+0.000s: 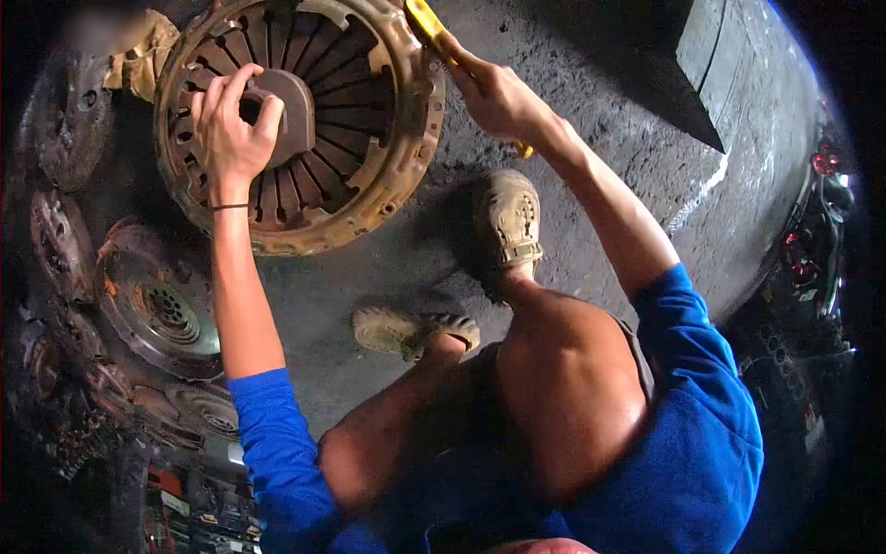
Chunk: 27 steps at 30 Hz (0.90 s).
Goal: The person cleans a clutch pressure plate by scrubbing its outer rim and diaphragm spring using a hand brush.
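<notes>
A large round metal part [403,175], like a clutch cover with radial spring fingers, lies on the floor at the upper left. At its centre is a thick ring-shaped block [295,115]. My left hand [231,134] rests on this block, fingers spread and curved over its hole. Beyond the part's right rim, my right hand [494,100] is wrapped round a yellow-handled tool [424,18]. The tool's yellow end lies against the upper right rim, and another bit of yellow shows below the hand. The rest of the tool is hidden by the hand.
Round metal discs [166,305] are piled along the left side. A dark block with a pale edge [724,69] stands at the upper right. My shoes [508,217] are on the dark floor [323,305] below the part. Dark machinery [817,231] lines the far right.
</notes>
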Motion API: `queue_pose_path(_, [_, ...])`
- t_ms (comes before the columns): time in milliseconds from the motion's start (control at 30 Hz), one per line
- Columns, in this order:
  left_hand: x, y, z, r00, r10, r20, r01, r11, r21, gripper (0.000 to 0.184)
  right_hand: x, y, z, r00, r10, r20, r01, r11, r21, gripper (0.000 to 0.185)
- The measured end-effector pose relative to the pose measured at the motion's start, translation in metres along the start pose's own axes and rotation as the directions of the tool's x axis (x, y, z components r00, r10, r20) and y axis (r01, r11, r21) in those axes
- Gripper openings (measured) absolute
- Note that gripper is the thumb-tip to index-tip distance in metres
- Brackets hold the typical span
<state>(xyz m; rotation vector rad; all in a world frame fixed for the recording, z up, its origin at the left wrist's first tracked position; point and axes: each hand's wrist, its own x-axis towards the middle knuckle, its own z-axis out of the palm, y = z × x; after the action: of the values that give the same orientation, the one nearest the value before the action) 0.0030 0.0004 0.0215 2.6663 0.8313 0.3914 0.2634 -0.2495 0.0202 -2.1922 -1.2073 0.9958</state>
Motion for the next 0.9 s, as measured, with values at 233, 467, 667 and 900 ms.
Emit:
queue_pose_path(233, [0.003,0.006,-0.006,1.000,-0.011,0.015,0.012,0.999,-0.045,0.036,-0.067,0.028,-0.037,0.990,-0.042,0.133,0.040,0.999,0.017,0.052])
queue_pose_path(467, [0.005,0.007,-0.010,0.999,0.022,0.043,-0.018,0.996,-0.083,0.036,-0.024,0.023,-0.025,0.988,-0.029,0.151,0.004,0.986,0.165,0.051])
queue_pose_path(667, [0.008,0.011,-0.008,0.999,-0.006,0.054,0.010,0.998,-0.069,0.038,0.004,0.007,-0.041,0.986,-0.043,0.163,0.017,0.987,0.163,0.051])
queue_pose_path(900, [0.005,0.006,-0.007,0.998,0.028,0.054,-0.025,0.997,-0.066,0.040,0.004,-0.014,-0.046,0.975,0.066,0.212,-0.080,0.995,0.054,0.052])
